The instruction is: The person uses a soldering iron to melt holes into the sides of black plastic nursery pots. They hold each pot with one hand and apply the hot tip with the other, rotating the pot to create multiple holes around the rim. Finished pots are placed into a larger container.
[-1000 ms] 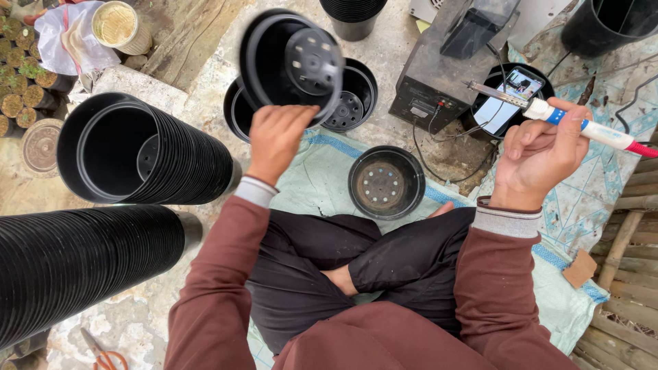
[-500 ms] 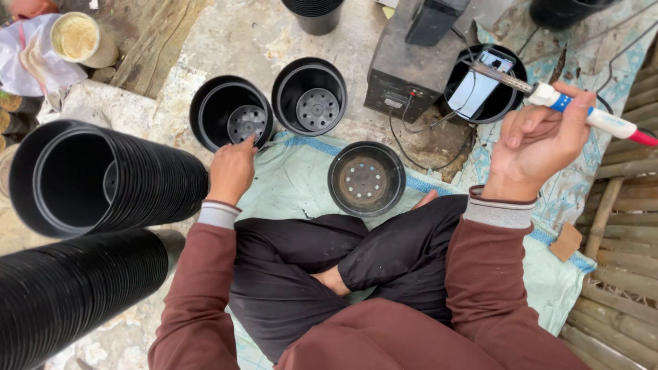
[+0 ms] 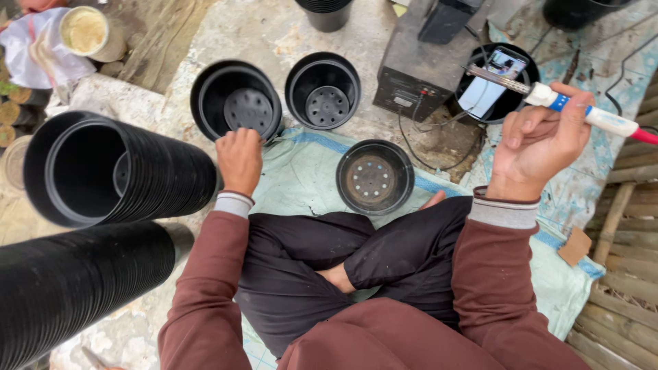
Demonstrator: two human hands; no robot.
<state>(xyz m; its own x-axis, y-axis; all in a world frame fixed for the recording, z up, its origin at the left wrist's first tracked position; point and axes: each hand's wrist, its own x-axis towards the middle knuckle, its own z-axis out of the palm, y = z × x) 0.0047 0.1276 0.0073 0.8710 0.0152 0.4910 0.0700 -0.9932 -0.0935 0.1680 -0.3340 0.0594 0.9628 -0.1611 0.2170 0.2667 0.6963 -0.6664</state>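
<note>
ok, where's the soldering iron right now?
Head view, upper right: the soldering iron is gripped in the right hand, its tip pointing left over the black pot that holds a phone, beside the dark box.

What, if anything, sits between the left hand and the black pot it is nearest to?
Nothing visible. The left hand rests right at the near rim of the black pot, fingers at its edge. The right hand is apart from it, holding a soldering tool raised over the dark box.

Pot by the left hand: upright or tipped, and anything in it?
Upright and empty. The black pot stands mouth up on the ground; its perforated bottom shows bare through the opening. The left hand rests at its near rim.
</note>
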